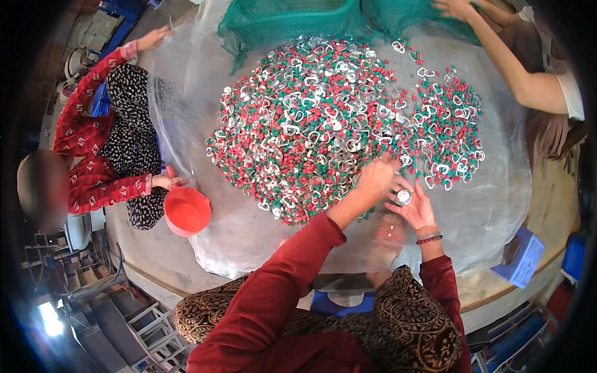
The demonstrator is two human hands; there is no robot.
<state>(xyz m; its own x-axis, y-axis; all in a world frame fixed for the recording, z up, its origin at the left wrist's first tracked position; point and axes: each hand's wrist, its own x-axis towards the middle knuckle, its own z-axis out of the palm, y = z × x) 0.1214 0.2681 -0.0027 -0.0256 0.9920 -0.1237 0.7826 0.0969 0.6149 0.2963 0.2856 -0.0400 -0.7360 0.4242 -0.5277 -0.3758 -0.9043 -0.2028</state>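
Observation:
A broad heap of small red and green pieces, mixed with white D-shaped pull rings and silvery round bits, makes up the pile in front of me. At its near right edge my left hand reaches in with its fingers closed together; what they pinch, if anything, is too small to tell. Just beside it my right hand is turned palm up, a beaded bracelet on its wrist. A round silvery-white cap rests in its curled fingers. The fingertips of both hands nearly meet.
Clear plastic sheeting lies under the pile. Green baskets with netting stand at the far side. On the left, a person in red holds a red plastic dipper. Another person's arm reaches in from the right. A blue box stands at lower right.

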